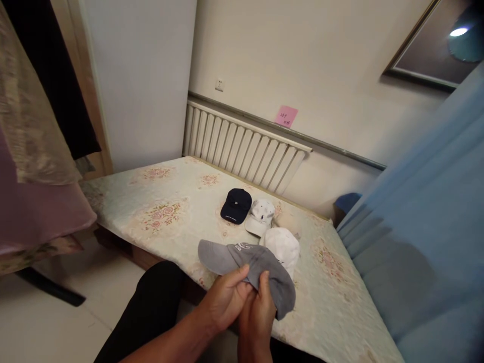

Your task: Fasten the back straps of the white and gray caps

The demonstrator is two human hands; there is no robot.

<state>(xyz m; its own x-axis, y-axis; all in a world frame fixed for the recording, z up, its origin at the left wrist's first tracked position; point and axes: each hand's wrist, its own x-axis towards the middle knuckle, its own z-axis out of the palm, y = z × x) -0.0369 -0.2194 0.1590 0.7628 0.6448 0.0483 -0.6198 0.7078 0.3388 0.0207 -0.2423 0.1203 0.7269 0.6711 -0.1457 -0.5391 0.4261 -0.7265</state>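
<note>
A grey cap (272,275) with light embroidery is held above the near edge of the bed, its brim pointing left. My left hand (229,297) pinches its lower edge near the middle, thumb on top. Beside it, my right hand (262,302) grips the same edge, thumb on the fabric; the fingers of both hands are partly hidden under the cap. Behind the grey cap, a white cap (283,244) lies partly covered from view. Farther back are a white cap with a small dark logo (261,217) and a dark navy cap (237,205).
The caps lie on a bed with a floral cover (189,201). A radiator (242,146) stands against the wall behind, under a pink note (286,116). A blue curtain (427,212) hangs at right, clothes (38,101) at left. My dark-trousered knee (159,292) is at the bed's front edge.
</note>
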